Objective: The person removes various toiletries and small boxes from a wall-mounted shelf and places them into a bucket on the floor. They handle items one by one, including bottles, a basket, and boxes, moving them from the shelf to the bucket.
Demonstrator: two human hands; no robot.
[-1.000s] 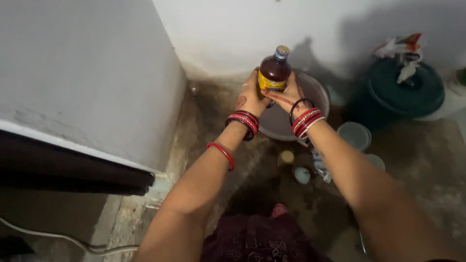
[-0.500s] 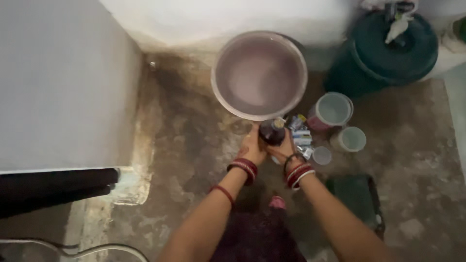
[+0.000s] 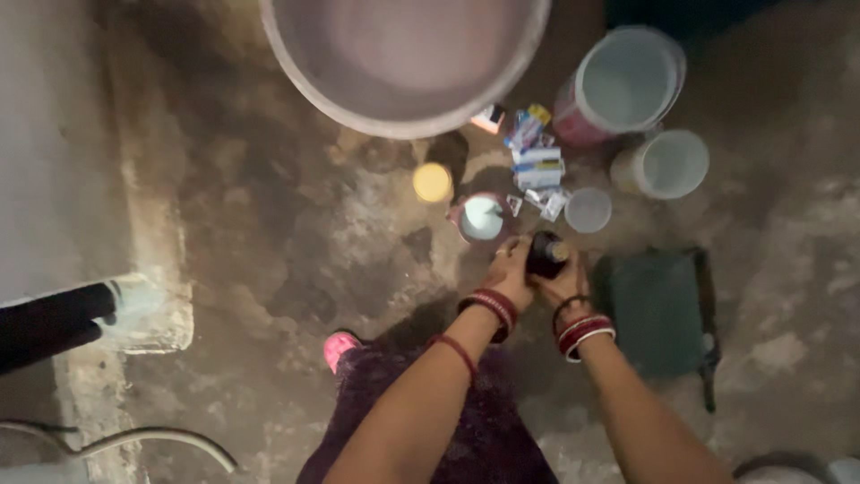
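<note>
Grey stained concrete floor (image 3: 269, 224) spreads under everything, with a yellow lid (image 3: 433, 182) and a small open cup (image 3: 482, 218) lying below the big metal basin (image 3: 403, 54). The left hand (image 3: 512, 271) and right hand (image 3: 563, 280) close together around a dark bottle (image 3: 545, 254), held low just above the floor. Small packets (image 3: 536, 166) and pale tubs (image 3: 667, 163) sit beyond, a dark green mat (image 3: 658, 309) to the right.

Red bangles both wrists; dark maroon garment; pink footwear.
</note>
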